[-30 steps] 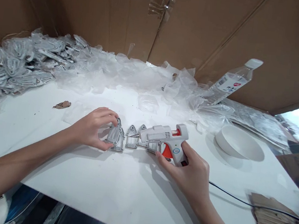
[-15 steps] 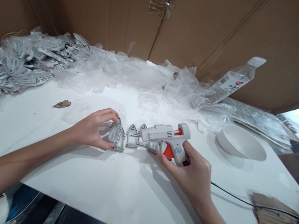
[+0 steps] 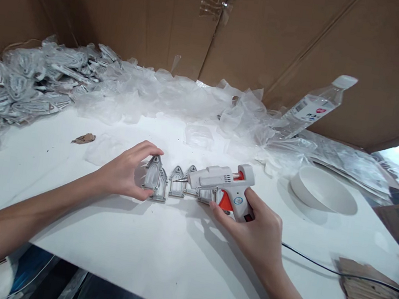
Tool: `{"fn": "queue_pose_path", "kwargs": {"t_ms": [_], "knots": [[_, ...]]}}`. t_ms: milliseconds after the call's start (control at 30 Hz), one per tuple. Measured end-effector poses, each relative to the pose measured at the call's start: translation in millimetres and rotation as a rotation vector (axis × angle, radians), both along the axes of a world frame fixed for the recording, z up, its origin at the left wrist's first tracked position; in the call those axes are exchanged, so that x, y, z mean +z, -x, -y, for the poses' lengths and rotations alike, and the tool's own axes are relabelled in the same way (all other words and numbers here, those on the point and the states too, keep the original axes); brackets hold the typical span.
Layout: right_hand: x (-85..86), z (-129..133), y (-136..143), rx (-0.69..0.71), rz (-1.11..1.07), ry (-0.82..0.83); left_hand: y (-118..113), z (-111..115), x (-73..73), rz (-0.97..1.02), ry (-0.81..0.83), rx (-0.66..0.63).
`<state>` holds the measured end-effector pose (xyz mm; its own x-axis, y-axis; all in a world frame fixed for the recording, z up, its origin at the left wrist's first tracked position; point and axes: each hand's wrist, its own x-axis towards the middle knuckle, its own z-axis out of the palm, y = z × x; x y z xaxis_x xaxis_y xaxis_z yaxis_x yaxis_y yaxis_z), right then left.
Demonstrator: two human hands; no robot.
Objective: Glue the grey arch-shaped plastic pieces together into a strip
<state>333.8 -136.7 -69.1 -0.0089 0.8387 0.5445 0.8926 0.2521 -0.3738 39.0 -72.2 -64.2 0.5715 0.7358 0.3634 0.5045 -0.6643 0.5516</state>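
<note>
My left hand [image 3: 127,170] pinches a small grey arch-shaped piece [image 3: 152,174] between thumb and fingers, tilted up. Just behind and to its right, a second such piece [image 3: 162,186] partly shows. My right hand [image 3: 261,226] is wrapped round the handle of a white hot glue gun [image 3: 214,177] with a red trigger. The gun's metal nozzle points left, over another arched piece [image 3: 177,182] on the table. More of these pieces lie under the barrel, partly hidden by it.
Bagged grey pieces [image 3: 22,72] are heaped at the left. Crumpled clear plastic bags [image 3: 163,93] line the cardboard wall. On the right are a leaning plastic bottle [image 3: 311,108], a white bowl [image 3: 322,190], the gun's cord [image 3: 316,264] and torn cardboard [image 3: 367,294].
The grey piece in my left hand has turned to face me more, and my left fingertips have shifted slightly. The glue gun stays almost where it was.
</note>
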Motion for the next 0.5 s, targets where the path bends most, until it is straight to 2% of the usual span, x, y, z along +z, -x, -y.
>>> {"fn": "queue_pose_path", "kwargs": {"t_ms": [200, 500], "knots": [[-1.6, 2, 2, 0.049, -0.02, -0.004, -8, 13, 1.1, 0.051, 0.035, 0.0], [-3.7, 4, 6, 0.158, 0.056, -0.053, -14, 20, -3.6, 0.108, -0.011, -0.119]]}}
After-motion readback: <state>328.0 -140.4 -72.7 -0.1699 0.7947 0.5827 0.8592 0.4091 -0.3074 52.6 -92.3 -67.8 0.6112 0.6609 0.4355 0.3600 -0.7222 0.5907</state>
